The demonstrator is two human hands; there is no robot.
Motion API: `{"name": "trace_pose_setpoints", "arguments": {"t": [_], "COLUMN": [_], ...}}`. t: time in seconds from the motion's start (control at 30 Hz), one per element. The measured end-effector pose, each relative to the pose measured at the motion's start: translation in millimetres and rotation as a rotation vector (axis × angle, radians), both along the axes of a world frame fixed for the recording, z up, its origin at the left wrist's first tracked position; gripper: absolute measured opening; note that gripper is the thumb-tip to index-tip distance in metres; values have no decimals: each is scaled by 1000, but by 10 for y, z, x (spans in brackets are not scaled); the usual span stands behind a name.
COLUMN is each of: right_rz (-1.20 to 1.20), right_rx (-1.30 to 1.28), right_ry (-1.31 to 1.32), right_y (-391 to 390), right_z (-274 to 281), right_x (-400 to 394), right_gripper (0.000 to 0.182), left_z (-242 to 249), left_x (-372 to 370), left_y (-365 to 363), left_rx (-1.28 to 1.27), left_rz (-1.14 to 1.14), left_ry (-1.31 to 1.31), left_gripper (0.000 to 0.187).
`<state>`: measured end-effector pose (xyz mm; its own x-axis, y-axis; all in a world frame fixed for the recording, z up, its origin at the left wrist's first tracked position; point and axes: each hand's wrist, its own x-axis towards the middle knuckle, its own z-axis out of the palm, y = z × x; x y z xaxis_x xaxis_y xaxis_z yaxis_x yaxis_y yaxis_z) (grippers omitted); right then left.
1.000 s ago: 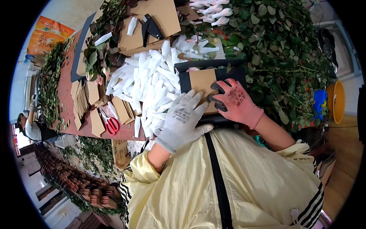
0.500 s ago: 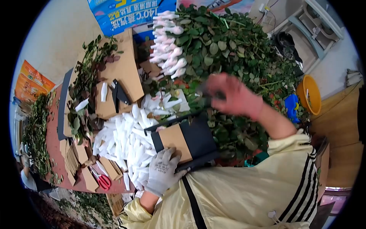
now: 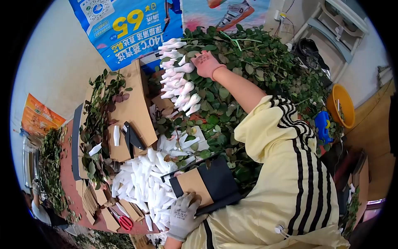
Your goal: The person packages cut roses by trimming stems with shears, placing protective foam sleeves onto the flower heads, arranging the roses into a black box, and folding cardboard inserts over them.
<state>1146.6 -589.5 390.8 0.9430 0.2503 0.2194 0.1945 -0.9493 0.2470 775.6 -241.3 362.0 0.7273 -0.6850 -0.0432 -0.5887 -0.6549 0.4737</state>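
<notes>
My left hand (image 3: 183, 215), in a grey-white glove with print on it, rests with spread fingers on the near end of a brown cardboard strip (image 3: 191, 185). The strip lies across a black folder-like board (image 3: 217, 178). Further away, my right hand (image 3: 207, 65), in a pink glove, is at the heads of a stack of roses in white net sleeves (image 3: 182, 89). Its bent fingers close by the neck of one sleeved rose (image 3: 185, 68); leaves partly hide the fingertips. Loose white sleeves (image 3: 143, 178) are heaped left of the board.
Leafy stems (image 3: 253, 62) cover the back right. Cardboard sheets (image 3: 130, 103) with a black stapler (image 3: 133, 137) stand at left. Red-handled scissors (image 3: 125, 223) lie near the front edge. A yellow basin (image 3: 340, 106) and a blue object (image 3: 322, 126) are at right. Another person (image 3: 39, 209) is far left.
My right hand has moved up and left from over the leaves to the sleeved rose heads. My left hand stays on the cardboard. The view has tilted upward, showing more of the posters.
</notes>
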Motion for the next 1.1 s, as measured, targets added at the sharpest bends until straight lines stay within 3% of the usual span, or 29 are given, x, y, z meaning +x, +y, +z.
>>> {"name": "trace_pose_setpoints", "arguments": {"t": [0.13,0.17,0.27,0.3,0.33,0.37,0.43,0.5,0.53,0.57,0.67,0.77,0.93,1.03,1.1], "right_rz": [66,20,285,234,257,383,437,245,277,177,93,-54,-176,-362,-288], "right_rx": [-32,-70,136,478,607,261,189,63,-84,-163,-132,-112,-58,-32,-103], "right_ry": [-70,-192,-948,-751,-675,-1223,-1041,-405,-451,-307,-337,-105,-89,224,227], "right_y": [-164,-187,-718,-928,-1049,-940,-846,-649,-658,-667,-576,-567,-468,-346,-319], "right_z": [184,366,691,913,1095,1109,1130,1018,758,490,185,302,461,409,428], "right_x": [-238,-346,-167,-108,-145,-106,-60,-50,82,189,233,357,632,682,621], "right_gripper": [26,25,26,29,35,40,45,48,40,44,43,48,45,49,44], "left_z": [-36,-30,-59,-71,-55,-56,-75,-66,-65,-66,-63,-77,-80,-68,-104], "left_x": [-29,-18,-35,-26,-15,-13,5,-9,-14,9,46,71,45,55,58], "left_y": [18,15,29,34,24,26,19,14,21,21,22,36,35,40,66], "left_rx": [-24,-30,-70,-93,-77,-71,-81,-71,-69,-70,-85,-105,-118,-135,-135], "left_rz": [16,24,62,53,60,69,64,72,68,64,58,60,68,61,65], "left_ry": [1,3,2,-17,14,23,54,57,49,31,33,39,35,48,43], "left_gripper": [55,56,55,55,55,55,55,56,53,50,49,48,47,48,48]}}
